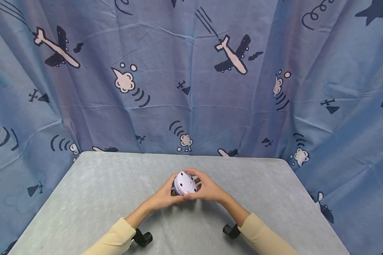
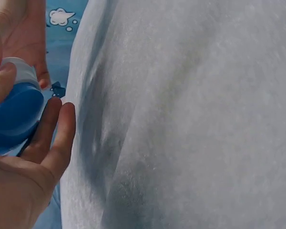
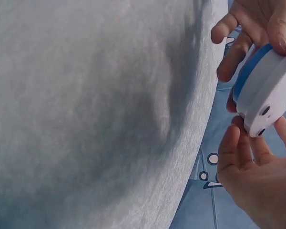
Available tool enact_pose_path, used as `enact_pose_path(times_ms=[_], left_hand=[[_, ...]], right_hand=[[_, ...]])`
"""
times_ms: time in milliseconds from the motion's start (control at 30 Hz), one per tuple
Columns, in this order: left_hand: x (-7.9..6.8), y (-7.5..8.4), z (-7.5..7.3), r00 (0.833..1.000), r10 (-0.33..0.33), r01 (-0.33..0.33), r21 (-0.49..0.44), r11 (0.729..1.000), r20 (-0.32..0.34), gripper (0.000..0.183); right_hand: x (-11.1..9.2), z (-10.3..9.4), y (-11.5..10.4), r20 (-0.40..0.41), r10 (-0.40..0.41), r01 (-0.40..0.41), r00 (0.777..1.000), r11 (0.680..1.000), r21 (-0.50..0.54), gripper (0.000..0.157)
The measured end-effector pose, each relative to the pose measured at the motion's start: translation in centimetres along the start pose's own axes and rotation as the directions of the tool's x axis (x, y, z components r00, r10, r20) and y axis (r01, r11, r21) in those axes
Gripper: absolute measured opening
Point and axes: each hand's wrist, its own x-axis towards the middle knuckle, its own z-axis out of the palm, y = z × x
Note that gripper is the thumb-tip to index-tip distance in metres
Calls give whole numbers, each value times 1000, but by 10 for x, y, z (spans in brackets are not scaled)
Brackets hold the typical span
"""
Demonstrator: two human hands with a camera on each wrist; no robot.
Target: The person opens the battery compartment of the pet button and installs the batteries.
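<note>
Both hands hold a round white-and-blue object over the middle of the table. Its white face carries several black dots, and this face is tilted up in the head view. My left hand grips the blue side, thumb near the lower edge. From the other side, my right hand grips the white part around its rim. The left wrist view shows the smooth blue underside. In the right wrist view, the white dotted part sits against the blue part. Its exact kind cannot be told.
A pale grey cloth-covered table lies under the hands. Behind it hangs a blue curtain printed with planes and clouds. Black wrist mounts stick out beside the cream sleeves.
</note>
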Motion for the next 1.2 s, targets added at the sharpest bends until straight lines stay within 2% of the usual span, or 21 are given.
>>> enact_pose_path(times_ms=[200, 333, 433, 567, 800, 967, 1100, 1200], left_hand=[[-1, 0, 2, 1000, -23, 23, 6, 1000, 13, 76], [-2, 3, 3, 998, -54, 55, -35, 998, 26, 77], [-2, 3, 2, 997, -82, 82, -32, 996, 13, 77], [-1, 2, 1, 996, -86, 86, 0, 996, -24, 77], [-1, 1, -1, 995, -84, 86, 39, 996, -51, 78], [1, 2, 0, 993, -113, 113, 10, 994, -31, 81], [2, 1, 1, 990, -138, 137, -28, 990, -22, 81], [2, 0, 1, 991, -131, 130, -19, 991, -35, 80]], right_hand=[[0, 0, -3, 39, -12, 12, 999, 1000, 16, 84], [0, 0, -4, 38, -42, 43, 998, 999, -10, 81], [-1, 0, -5, 31, -26, 26, 999, 1000, -12, 79], [-3, -1, -6, 30, -5, 5, 1000, 1000, 22, 78], [-5, -1, -3, 22, -25, 24, 999, 997, 69, 78], [-7, -3, -1, 24, -32, 29, 999, 992, 125, 77], [-9, -6, -1, 60, -14, 2, 998, 984, 181, 78], [-10, -8, 0, 88, -2, -15, 996, 981, 194, 77]])
